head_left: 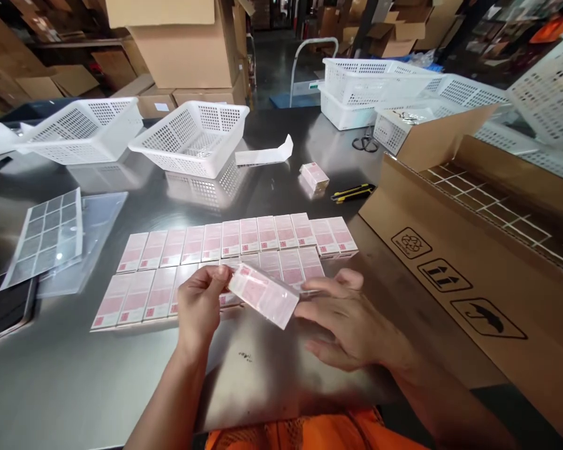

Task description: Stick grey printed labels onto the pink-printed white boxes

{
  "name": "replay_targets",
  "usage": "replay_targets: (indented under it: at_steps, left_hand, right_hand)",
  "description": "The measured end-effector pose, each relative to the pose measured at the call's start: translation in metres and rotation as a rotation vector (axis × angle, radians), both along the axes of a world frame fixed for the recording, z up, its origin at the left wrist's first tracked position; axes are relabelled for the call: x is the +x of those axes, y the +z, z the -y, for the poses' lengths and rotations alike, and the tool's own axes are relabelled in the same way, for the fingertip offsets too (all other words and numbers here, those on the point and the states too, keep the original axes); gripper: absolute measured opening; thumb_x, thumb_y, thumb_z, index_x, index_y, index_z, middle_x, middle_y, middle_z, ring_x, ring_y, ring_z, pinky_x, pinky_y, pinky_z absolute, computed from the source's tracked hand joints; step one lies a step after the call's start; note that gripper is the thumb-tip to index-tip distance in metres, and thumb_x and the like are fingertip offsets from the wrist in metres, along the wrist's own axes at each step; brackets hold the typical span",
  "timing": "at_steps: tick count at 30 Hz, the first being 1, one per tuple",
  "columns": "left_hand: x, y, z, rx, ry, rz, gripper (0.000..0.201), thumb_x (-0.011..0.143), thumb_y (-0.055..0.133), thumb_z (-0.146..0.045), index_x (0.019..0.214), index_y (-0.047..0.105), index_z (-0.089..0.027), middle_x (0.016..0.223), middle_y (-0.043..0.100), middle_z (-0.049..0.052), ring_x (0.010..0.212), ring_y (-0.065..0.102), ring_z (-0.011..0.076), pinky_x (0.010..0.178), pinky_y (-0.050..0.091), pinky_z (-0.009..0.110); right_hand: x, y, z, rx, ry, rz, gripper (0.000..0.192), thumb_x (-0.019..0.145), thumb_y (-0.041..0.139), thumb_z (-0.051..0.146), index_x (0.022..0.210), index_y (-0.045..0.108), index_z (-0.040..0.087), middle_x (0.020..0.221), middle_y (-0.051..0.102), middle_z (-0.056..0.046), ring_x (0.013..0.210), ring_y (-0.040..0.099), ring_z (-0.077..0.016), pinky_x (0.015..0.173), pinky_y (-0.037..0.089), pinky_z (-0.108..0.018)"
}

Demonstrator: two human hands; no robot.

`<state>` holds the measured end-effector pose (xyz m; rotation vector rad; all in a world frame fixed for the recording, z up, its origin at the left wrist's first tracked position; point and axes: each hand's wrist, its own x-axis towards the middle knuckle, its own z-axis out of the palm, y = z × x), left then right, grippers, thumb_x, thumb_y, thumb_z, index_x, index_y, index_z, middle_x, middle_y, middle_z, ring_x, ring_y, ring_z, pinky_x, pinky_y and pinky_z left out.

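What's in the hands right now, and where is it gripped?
One pink box, tilted above the table. The left hand pinches its left end; the right hand touches its right end with the fingertips.

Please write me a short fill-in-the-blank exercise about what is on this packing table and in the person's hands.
1. Both hands, the left hand and the right hand, hold one small pink ____ above the metal table.
2. The other pink boxes lie flat on the table in ____ rows.
3. The nearest white basket is ____ inside.
4. Right of the rows lies a large ____ carton printed with handling symbols.

Missing words: box; two; empty; cardboard
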<state>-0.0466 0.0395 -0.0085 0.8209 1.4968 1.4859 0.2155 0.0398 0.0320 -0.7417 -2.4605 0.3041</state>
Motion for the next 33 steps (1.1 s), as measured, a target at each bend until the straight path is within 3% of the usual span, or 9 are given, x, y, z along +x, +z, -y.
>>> replay_targets:
  at_steps: [3, 6, 10, 13, 18, 23, 26, 29, 33]
  left_hand:
    - [0.005, -0.001, 0.000, 0.031, 0.085, 0.043, 0.037, 0.075, 0.077, -0.051, 0.071, 0.064, -0.017, 0.064, 0.064, -0.001, 0.060, 0.059, 0.0108, 0.059, 0.050, 0.021]
    - [0.016, 0.003, 0.001, 0.083, 0.133, 0.115, 0.039, 0.074, 0.078, -0.052, 0.072, 0.058, -0.019, 0.063, 0.062, -0.004, 0.060, 0.059, 0.0088, 0.059, 0.051, 0.017]
    - [0.031, 0.010, 0.008, 0.145, 0.061, 0.209, 0.042, 0.074, 0.079, -0.051, 0.069, 0.053, -0.019, 0.058, 0.057, -0.006, 0.054, 0.055, 0.0069, 0.056, 0.050, 0.015]
    - [0.033, 0.009, 0.014, 0.267, 0.083, 0.181, 0.037, 0.077, 0.078, -0.047, 0.073, 0.054, -0.019, 0.061, 0.057, -0.006, 0.054, 0.054, 0.0066, 0.061, 0.053, 0.017]
    - [0.040, -0.003, 0.022, 0.282, -0.098, 0.087, 0.026, 0.087, 0.069, -0.042, 0.081, 0.056, -0.021, 0.071, 0.062, -0.003, 0.066, 0.060, 0.0112, 0.066, 0.052, 0.021]
    - [0.055, 0.008, 0.027, 0.457, -0.203, 0.279, 0.023, 0.089, 0.066, -0.040, 0.079, 0.059, -0.021, 0.072, 0.059, 0.000, 0.070, 0.059, 0.0128, 0.071, 0.053, 0.025]
    - [0.056, 0.013, 0.022, 0.494, -0.210, 0.363, 0.024, 0.088, 0.067, -0.038, 0.075, 0.059, -0.020, 0.067, 0.058, 0.000, 0.070, 0.060, 0.0143, 0.071, 0.055, 0.027]
    - [0.048, 0.010, 0.013, 0.484, -0.126, 0.369, 0.023, 0.086, 0.069, -0.040, 0.077, 0.061, -0.021, 0.067, 0.061, -0.001, 0.072, 0.063, 0.0164, 0.076, 0.056, 0.032]
    - [0.021, 0.013, 0.001, 0.547, 0.071, 0.391, 0.026, 0.079, 0.073, -0.041, 0.070, 0.061, -0.020, 0.065, 0.060, -0.002, 0.072, 0.060, 0.0158, 0.081, 0.055, 0.034]
  right_hand:
    - [-0.003, -0.006, 0.001, -0.076, -0.159, -0.006, 0.045, 0.098, 0.037, 0.062, 0.089, 0.055, 0.022, 0.087, 0.071, -0.004, 0.121, 0.054, -0.0310, 0.088, 0.022, -0.044]
    - [-0.010, -0.014, -0.003, -0.281, -0.318, -0.231, 0.047, 0.090, 0.049, 0.069, 0.085, 0.050, 0.023, 0.101, 0.068, -0.007, 0.121, 0.053, -0.0319, 0.091, 0.027, -0.044]
    - [-0.013, -0.025, -0.015, -0.637, -0.466, -0.762, 0.039, 0.077, 0.075, 0.050, 0.084, 0.045, 0.025, 0.097, 0.065, -0.002, 0.097, 0.061, -0.0233, 0.082, 0.041, -0.036]
    - [-0.006, -0.025, -0.022, -0.694, -0.451, -1.020, 0.025, 0.084, 0.065, 0.042, 0.085, 0.045, 0.026, 0.079, 0.066, 0.002, 0.097, 0.062, -0.0219, 0.089, 0.043, -0.037]
    - [-0.005, -0.018, -0.021, -0.881, -0.426, -0.656, 0.030, 0.088, 0.060, 0.051, 0.101, 0.052, 0.025, 0.086, 0.068, -0.001, 0.087, 0.063, -0.0214, 0.082, 0.046, -0.037]
    - [-0.004, -0.023, -0.026, -0.810, -0.609, -0.550, 0.039, 0.086, 0.057, 0.058, 0.105, 0.049, 0.024, 0.112, 0.057, -0.007, 0.096, 0.058, -0.0204, 0.082, 0.049, -0.036]
    - [0.001, -0.025, -0.031, -0.872, -0.379, -0.358, 0.051, 0.082, 0.064, 0.056, 0.119, 0.048, 0.024, 0.128, 0.054, -0.010, 0.111, 0.057, -0.0241, 0.091, 0.049, -0.039]
    - [0.002, -0.025, -0.035, -0.707, -0.171, -0.137, 0.072, 0.068, 0.084, 0.038, 0.129, 0.050, 0.025, 0.135, 0.054, -0.009, 0.125, 0.052, -0.0275, 0.101, 0.045, -0.039]
    - [0.024, -0.010, -0.037, -0.412, -0.242, -0.025, 0.044, 0.081, 0.066, 0.012, 0.122, 0.059, 0.026, 0.123, 0.063, -0.005, 0.114, 0.060, -0.0221, 0.097, 0.047, -0.036]
